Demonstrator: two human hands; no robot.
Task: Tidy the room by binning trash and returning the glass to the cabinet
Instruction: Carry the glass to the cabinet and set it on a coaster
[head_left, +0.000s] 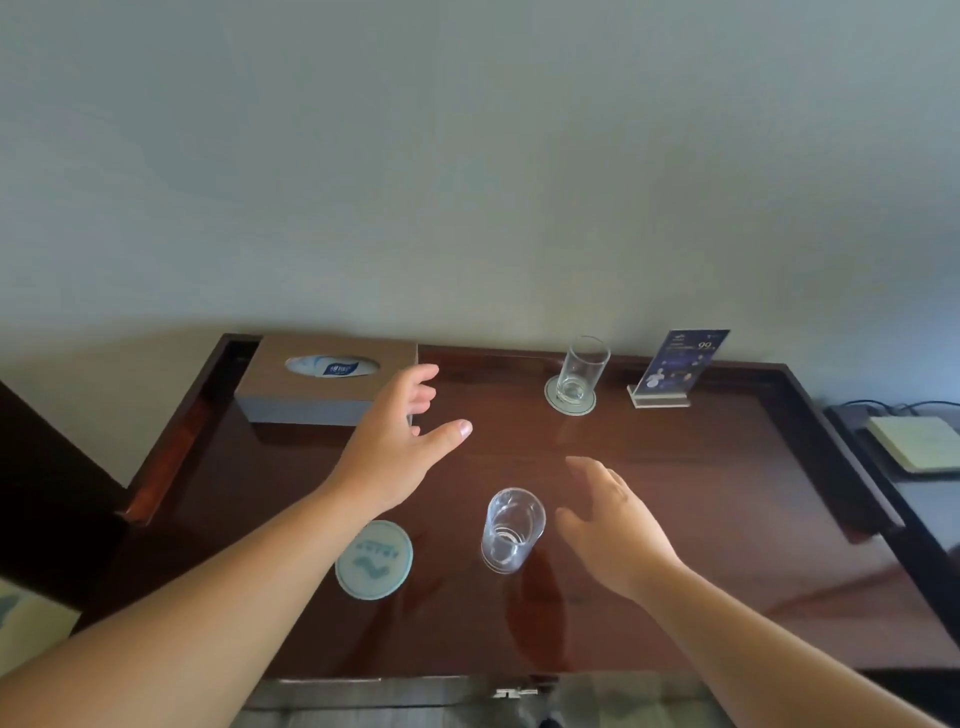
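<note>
Both bare arms reach forward from the lower edge of the view. The left hand (395, 431) is further out and higher, its palm turned to the right, the thumb spread wide and the fingers loosely bent, holding nothing. The right hand (608, 525) is lower and nearer, its palm turned to the left, fingers relaxed and slightly curved, also holding nothing.

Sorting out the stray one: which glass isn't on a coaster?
The near glass, standing on the bare table beside the right hand. The far glass by the wall stands on a coaster.
</note>
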